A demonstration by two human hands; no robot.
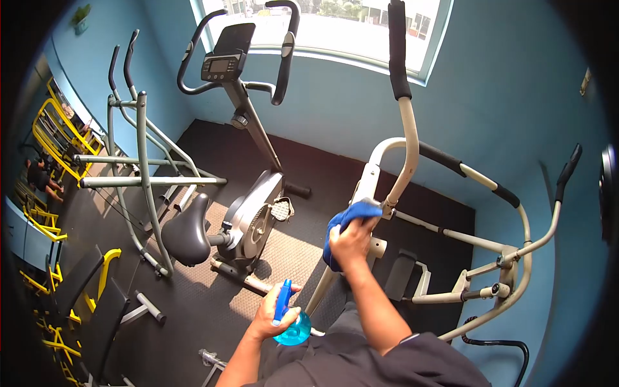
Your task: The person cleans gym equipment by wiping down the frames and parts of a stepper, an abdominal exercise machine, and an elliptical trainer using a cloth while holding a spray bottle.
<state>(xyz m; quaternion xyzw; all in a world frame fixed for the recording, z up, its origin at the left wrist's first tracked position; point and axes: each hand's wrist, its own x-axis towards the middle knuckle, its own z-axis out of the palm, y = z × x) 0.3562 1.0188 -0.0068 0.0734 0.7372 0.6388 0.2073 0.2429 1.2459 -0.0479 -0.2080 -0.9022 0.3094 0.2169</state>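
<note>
The left hand [265, 319], at lower centre of the frame, has its fingers clamped around a spray bottle [294, 329] (blue liquid visible inside). The right hand [350, 245], just right of centre, has its fingers closed on a blue cloth [334, 240], set against the cream post of an exercise machine [366, 186]. An exercise bike [248, 222] stands left of centre.

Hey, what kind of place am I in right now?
Most likely a gym: there's a silver-and-black exercise bike, a cream tubular-metal workout machine with long black-gripped handles, and a grey tubular-metal trainer.
</note>
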